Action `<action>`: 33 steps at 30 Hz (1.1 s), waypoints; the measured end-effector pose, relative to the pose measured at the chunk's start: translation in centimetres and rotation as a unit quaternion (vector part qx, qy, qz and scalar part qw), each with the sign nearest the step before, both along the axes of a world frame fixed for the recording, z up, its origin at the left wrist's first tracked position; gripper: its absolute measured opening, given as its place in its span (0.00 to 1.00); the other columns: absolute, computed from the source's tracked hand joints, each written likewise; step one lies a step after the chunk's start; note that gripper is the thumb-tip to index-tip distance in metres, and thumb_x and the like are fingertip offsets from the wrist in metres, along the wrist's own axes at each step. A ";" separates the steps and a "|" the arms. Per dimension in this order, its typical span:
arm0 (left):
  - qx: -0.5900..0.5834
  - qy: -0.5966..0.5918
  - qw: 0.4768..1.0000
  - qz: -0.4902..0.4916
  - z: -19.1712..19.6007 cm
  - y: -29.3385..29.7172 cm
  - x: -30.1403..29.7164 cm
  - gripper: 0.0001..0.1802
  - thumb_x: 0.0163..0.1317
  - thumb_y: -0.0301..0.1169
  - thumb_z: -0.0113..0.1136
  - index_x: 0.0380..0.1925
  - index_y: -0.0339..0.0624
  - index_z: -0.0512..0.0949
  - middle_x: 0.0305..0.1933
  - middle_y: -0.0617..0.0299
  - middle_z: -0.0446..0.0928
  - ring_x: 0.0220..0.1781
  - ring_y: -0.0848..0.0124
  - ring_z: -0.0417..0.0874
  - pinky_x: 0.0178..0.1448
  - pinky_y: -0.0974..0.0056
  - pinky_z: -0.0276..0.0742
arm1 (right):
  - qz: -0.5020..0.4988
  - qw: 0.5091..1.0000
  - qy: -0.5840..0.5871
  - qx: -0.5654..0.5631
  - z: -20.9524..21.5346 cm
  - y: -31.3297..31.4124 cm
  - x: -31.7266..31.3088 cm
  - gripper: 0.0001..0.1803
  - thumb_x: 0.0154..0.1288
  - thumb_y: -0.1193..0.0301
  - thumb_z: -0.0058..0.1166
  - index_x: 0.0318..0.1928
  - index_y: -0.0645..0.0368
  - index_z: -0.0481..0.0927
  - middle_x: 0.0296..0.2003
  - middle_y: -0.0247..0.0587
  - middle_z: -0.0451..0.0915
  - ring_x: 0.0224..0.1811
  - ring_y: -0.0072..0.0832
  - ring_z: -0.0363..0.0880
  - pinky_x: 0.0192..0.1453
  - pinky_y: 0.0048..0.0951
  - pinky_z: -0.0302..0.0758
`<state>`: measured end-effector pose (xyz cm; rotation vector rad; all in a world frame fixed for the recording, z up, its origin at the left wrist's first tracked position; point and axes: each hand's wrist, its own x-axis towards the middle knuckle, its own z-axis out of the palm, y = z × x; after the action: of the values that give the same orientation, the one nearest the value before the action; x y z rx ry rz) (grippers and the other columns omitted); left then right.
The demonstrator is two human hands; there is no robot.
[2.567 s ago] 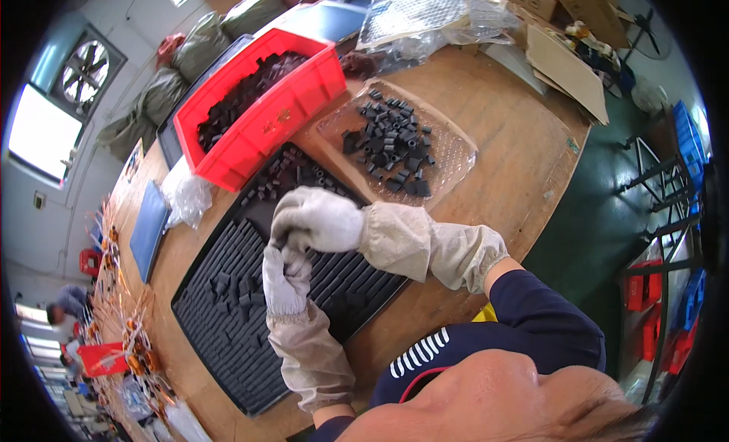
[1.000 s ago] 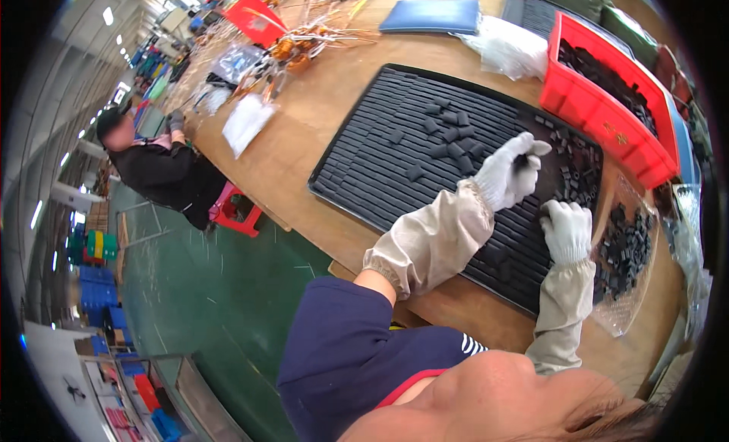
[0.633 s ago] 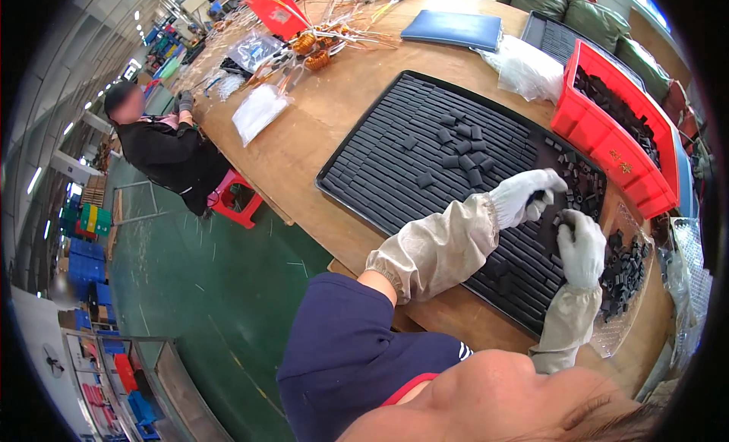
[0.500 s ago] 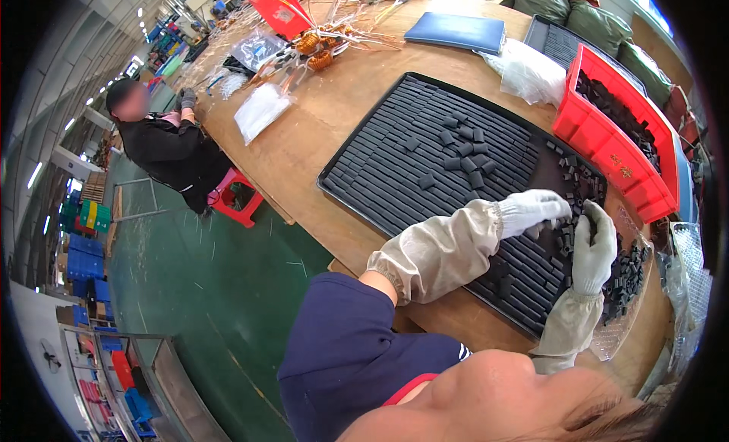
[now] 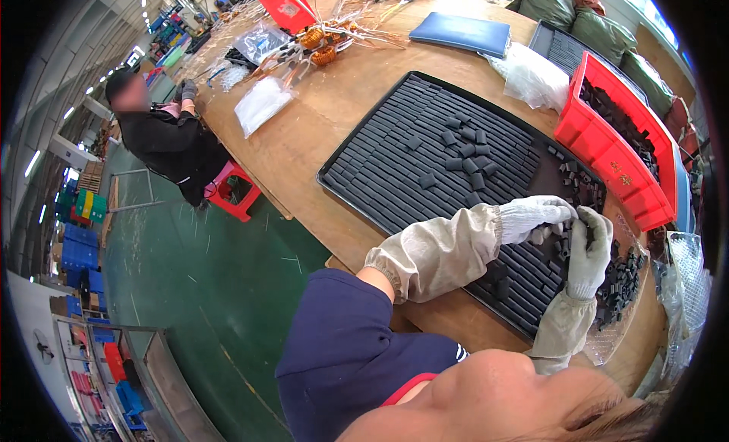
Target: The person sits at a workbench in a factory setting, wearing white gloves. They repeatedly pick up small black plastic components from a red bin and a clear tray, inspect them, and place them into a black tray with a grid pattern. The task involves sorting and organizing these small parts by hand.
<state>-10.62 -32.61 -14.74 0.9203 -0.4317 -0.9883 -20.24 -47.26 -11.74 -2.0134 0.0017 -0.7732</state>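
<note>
A large black tray (image 5: 357, 200) lies on the wooden table, covered for the most part with rows of small black blocks (image 5: 425, 131). Over its right side my two gloved hands come together, fingertips nearly touching. My left hand (image 5: 538, 218), in a white glove, is closed with bent fingers. Facing it, my right hand (image 5: 591, 248) has its fingers drawn together, the glove greyed at the tips. Whatever they pinch is hidden. Loose black pieces (image 5: 562, 247) show just beneath the fingers. A scattered group of black blocks (image 5: 467, 149) rests on top of the rows.
Beyond the tray stands a red bin (image 5: 615, 165) of black pieces. More small pieces (image 5: 619, 282) are heaped right of my right hand. A blue pad (image 5: 461, 34), plastic bags (image 5: 535, 77) and copper coils (image 5: 323, 47) lie farther back. Another person (image 5: 159, 142) sits at the table's left.
My hands have drawn closer together, the right one turning inward until its fingertips meet the left's. My view has shifted slightly.
</note>
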 end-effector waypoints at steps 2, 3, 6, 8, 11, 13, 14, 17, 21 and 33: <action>-0.021 0.009 1.000 0.000 -0.1 0.1 0.1 0.25 0.70 0.41 0.58 0.64 0.47 0.70 0.34 0.73 0.73 0.25 0.83 0.67 0.27 0.77 0.64 | 0.000 0.996 0.027 -0.080 0.5 -0.1 -0.4 0.12 0.67 0.82 0.56 0.49 0.63 0.83 0.41 0.39 0.79 0.42 0.27 0.79 0.49 0.26 0.76; -0.028 0.013 1.000 0.002 -0.1 0.4 0.2 0.29 0.71 0.40 0.57 0.69 0.47 0.66 0.36 0.73 0.74 0.25 0.83 0.67 0.28 0.77 0.65 | -0.009 0.993 0.010 -0.119 0.7 0.7 -0.3 0.11 0.63 0.82 0.59 0.47 0.62 0.84 0.40 0.42 0.79 0.41 0.31 0.80 0.46 0.28 0.76; -0.047 0.005 0.999 -0.019 -0.1 0.8 0.1 0.34 0.70 0.37 0.54 0.75 0.47 0.58 0.41 0.71 0.74 0.28 0.83 0.68 0.30 0.76 0.68 | -0.001 0.987 0.059 -0.152 0.6 1.4 -0.2 0.16 0.59 0.84 0.60 0.49 0.60 0.85 0.39 0.43 0.79 0.40 0.33 0.80 0.45 0.29 0.76; -0.022 -0.020 0.999 -0.022 0.4 0.9 -0.2 0.38 0.69 0.38 0.54 0.76 0.46 0.54 0.45 0.69 0.74 0.31 0.83 0.69 0.32 0.75 0.70 | 0.006 0.984 0.080 -0.159 0.0 0.8 -0.3 0.17 0.60 0.84 0.58 0.50 0.61 0.83 0.40 0.41 0.78 0.42 0.31 0.79 0.46 0.28 0.75; 0.028 -0.077 0.997 -0.011 0.5 0.7 -0.4 0.44 0.66 0.40 0.56 0.78 0.45 0.49 0.44 0.63 0.75 0.30 0.79 0.72 0.32 0.72 0.73 | -0.002 0.985 0.080 -0.152 0.6 1.3 -0.3 0.18 0.58 0.84 0.58 0.50 0.61 0.83 0.40 0.41 0.77 0.42 0.31 0.79 0.47 0.28 0.75; 0.068 -0.148 0.987 0.005 0.1 0.5 -0.3 0.48 0.63 0.41 0.57 0.78 0.43 0.44 0.43 0.56 0.77 0.28 0.74 0.77 0.30 0.68 0.76 | -0.005 0.984 0.081 -0.157 0.9 1.6 -0.4 0.18 0.56 0.85 0.57 0.48 0.61 0.84 0.40 0.42 0.77 0.41 0.33 0.79 0.46 0.29 0.75; 0.082 -0.166 0.983 -0.008 0.1 0.6 -0.2 0.50 0.62 0.41 0.57 0.79 0.43 0.43 0.42 0.55 0.77 0.28 0.74 0.77 0.30 0.68 0.76 | -0.001 0.982 0.088 -0.169 0.9 1.5 -0.4 0.18 0.55 0.85 0.57 0.47 0.62 0.84 0.40 0.42 0.77 0.41 0.33 0.79 0.46 0.30 0.75; 0.102 -0.173 0.978 -0.051 1.1 1.2 -0.3 0.48 0.64 0.38 0.56 0.78 0.43 0.43 0.49 0.62 0.73 0.37 0.77 0.74 0.38 0.71 0.76 | 0.001 0.979 0.074 -0.192 0.8 1.1 -0.4 0.17 0.54 0.86 0.57 0.45 0.62 0.85 0.39 0.43 0.78 0.41 0.35 0.79 0.46 0.30 0.76; -0.015 -0.039 0.998 -0.044 0.4 0.7 -0.2 0.32 0.67 0.36 0.56 0.70 0.44 0.63 0.47 0.66 0.76 0.34 0.81 0.72 0.36 0.73 0.74 | -0.031 0.980 0.027 -0.193 1.3 1.0 -0.3 0.12 0.53 0.82 0.62 0.39 0.59 0.87 0.36 0.43 0.79 0.39 0.39 0.80 0.44 0.35 0.76; 0.057 -0.176 0.982 -0.020 0.0 0.2 0.1 0.41 0.64 0.35 0.56 0.76 0.44 0.53 0.59 0.61 0.74 0.44 0.78 0.76 0.39 0.73 0.74 | -0.013 0.958 0.051 -0.281 2.0 0.5 -0.4 0.14 0.56 0.81 0.60 0.44 0.57 0.86 0.36 0.44 0.80 0.37 0.41 0.80 0.42 0.37 0.75</action>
<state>-10.57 -32.39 -14.78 1.2013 -0.6989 -0.8937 -20.66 -46.75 -9.72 -2.5956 -0.1491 -0.7392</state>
